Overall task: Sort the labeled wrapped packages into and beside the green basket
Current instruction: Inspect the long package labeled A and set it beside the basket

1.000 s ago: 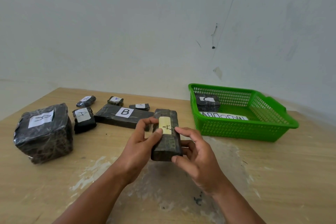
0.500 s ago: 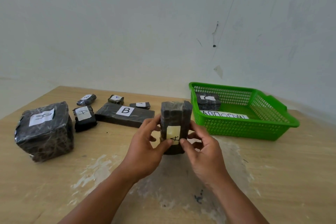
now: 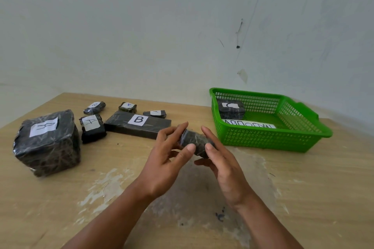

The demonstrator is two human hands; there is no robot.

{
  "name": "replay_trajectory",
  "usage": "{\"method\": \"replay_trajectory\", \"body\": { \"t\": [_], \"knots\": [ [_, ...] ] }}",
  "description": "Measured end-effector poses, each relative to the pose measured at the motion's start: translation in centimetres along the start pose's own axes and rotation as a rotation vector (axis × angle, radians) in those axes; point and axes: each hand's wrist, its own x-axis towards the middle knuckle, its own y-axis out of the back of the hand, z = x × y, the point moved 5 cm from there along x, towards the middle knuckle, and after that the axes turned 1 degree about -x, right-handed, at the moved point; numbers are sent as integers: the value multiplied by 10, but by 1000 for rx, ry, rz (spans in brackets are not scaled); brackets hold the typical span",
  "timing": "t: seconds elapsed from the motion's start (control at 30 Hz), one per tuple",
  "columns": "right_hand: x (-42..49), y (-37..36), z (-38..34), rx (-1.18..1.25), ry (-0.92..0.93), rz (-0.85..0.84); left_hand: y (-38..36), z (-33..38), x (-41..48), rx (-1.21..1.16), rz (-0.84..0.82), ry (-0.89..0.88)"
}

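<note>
Wrapped package (image 3: 195,143): held off the counter (image 3: 303,188), just left of green basket (image 3: 263,145), label hidden. Left grip (image 3: 170,159): half-spread, thumb and fingers pinching package. Right grip (image 3: 222,163): thumb on package, lower fingers curled beneath.

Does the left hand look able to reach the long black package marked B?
Probably yes: the long flat black package labelled B lies just beyond the left hand, nothing between, though that hand and the right hand hold a dark wrapped package.
</note>
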Motion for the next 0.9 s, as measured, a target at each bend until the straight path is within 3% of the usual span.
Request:
{"method": "replay_trajectory", "body": {
  "t": [0.43,0.57,0.67,0.9],
  "knots": [
    [-4,-8,-12,-25,64,-85,2,0,2,106,52,-27],
    [-2,-5,-4,-25,42,-11,1,5,1,126,60,-46],
    [2,-4,-1,102,18,27,5,7,2,27,101,-15],
    [5,-3,4,362,-28,33,20,4,5,359,316,-113]
  ]
}}
